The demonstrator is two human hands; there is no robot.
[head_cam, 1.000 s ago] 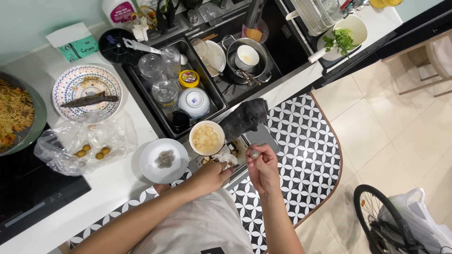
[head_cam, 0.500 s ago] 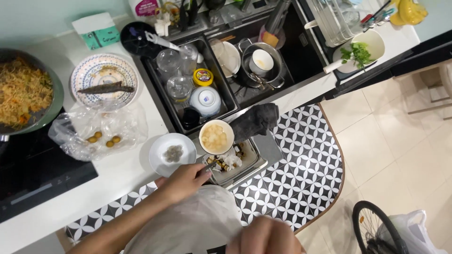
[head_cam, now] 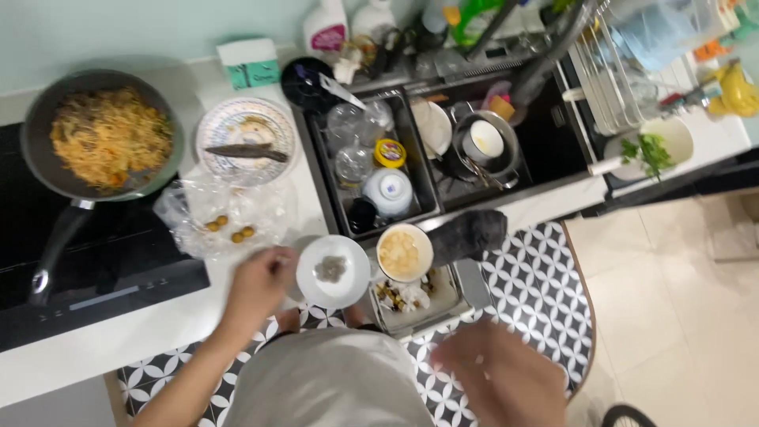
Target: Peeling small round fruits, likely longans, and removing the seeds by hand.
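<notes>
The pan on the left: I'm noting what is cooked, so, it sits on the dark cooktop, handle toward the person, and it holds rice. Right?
Not quite. The head view shows the pan on the dark cooktop with its handle toward the person, but it holds yellowish noodles, not rice.

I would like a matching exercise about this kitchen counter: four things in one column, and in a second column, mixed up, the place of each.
Things:
1. frying pan of noodles
2. small white plate
3. bowl of green herbs
4. clear plastic bag

Places:
A. right of the sink, on the counter
B. on the black cooktop, far left
C. just right of the left hand
D. below the patterned plate, with small round yellowish pieces inside

Pairs: 1-B, 2-C, 3-A, 4-D
</notes>
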